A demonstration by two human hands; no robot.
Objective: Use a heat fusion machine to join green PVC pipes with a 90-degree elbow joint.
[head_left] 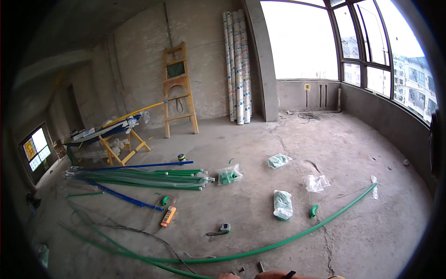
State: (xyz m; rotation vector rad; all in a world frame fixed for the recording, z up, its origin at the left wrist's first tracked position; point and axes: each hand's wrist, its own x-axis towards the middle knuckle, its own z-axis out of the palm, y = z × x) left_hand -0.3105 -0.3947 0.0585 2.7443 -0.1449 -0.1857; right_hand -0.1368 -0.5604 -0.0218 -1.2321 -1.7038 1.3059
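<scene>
Left hand at 6 o'clock, right hand nearer 5; both cropped, grip can't be told. Long green pipe sweeps 8 through 6 to nearly 4, laid flat probably for length. Pipe bundle, 8 o'clock, plastic-sleeved, presumably against scattering.

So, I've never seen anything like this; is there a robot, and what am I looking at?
There's no robot: a person wears a wide fisheye camera on their head, looking down. That lens bends straight edges.

On the bare grey concrete floor lie long green round pipes, a plastic-wrapped bundle of green pipes, an orange oblong power strip, a small grey tape measure and a curved green elbow fitting. Behind stands a yellow wooden ladder.

Only slivers of bare hands show at the lower edge, so I can't tell what's held.
</scene>
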